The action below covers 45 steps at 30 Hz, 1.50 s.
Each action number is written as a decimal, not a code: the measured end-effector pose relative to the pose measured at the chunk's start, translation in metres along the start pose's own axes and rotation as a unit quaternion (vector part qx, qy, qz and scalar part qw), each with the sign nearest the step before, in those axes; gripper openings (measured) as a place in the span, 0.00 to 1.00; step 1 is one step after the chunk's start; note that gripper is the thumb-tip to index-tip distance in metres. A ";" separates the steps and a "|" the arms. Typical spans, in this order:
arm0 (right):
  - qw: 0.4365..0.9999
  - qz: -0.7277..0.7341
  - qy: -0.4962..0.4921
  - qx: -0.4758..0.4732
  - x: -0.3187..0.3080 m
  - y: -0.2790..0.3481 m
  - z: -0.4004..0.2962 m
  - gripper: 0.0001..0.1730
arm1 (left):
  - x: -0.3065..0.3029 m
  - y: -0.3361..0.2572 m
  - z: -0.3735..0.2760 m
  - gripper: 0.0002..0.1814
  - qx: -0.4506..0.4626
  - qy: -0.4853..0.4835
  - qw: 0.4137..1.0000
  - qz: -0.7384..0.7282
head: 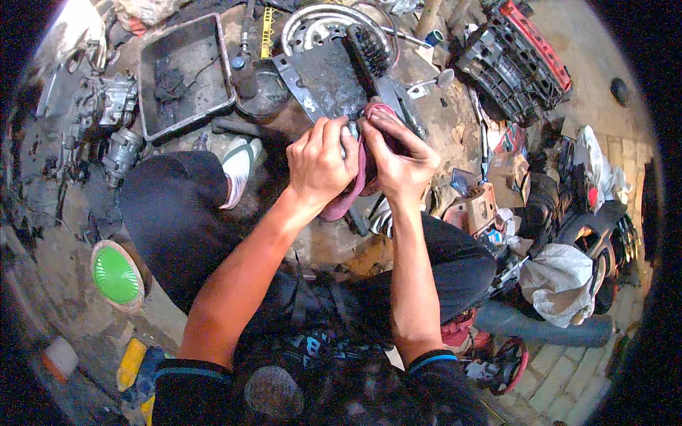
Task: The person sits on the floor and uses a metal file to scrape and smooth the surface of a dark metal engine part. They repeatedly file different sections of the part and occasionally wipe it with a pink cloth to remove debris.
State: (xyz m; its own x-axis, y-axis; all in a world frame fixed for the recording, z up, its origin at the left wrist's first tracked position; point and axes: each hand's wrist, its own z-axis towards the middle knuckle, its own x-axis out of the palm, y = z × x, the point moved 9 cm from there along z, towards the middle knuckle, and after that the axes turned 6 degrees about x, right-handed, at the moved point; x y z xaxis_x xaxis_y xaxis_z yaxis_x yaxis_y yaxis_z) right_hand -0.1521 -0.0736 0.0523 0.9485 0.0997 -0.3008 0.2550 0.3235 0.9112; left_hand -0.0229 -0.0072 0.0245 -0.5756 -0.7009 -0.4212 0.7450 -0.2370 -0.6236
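My left hand [322,160] grips a small grey part [350,129], probably metal, mostly hidden by the fingers. A dull red cloth [362,170] hangs between both hands, and its lower end dangles under my left wrist. With bent fingers, my right hand [405,152] pinches a bunched fold of that cloth beside the grey part. Just beyond the hands lies a dark, greasy flat plate [322,74] with a bare metal edge. A black bristle brush [370,56] rests on it, its handle end pointing toward my right hand.
A grimy metal tray [186,106] lies front left, near several metal engine parts [120,98]. Behind the plate is a steel wheel rim [306,26]. An engine cylinder head [514,69] with a red edge stands far right. Cardboard boxes [506,175] and a motorcycle wheel [591,234] clutter the right.
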 end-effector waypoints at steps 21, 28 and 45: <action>0.984 0.021 -0.150 0.098 -0.071 -0.004 -0.024 0.17 | -0.001 0.003 0.001 0.06 0.010 -0.006 1.000 -0.005; 0.981 -0.163 0.091 -0.055 0.000 0.008 -0.012 0.22 | -0.002 -0.001 0.001 0.05 0.013 -0.007 1.000 -0.001; 0.957 0.131 -0.225 0.130 -0.105 -0.028 -0.030 0.09 | -0.018 0.019 0.027 0.15 -0.163 0.017 0.985 -0.046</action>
State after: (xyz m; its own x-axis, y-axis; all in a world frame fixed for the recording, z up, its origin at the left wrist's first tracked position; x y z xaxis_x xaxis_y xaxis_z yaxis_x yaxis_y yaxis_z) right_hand -0.2644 -0.0653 0.0497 0.9566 -0.2878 0.0462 -0.0201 0.0930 0.9955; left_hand 0.0105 -0.0173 0.0380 -0.6503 -0.6624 -0.3720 0.5453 -0.0660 -0.8357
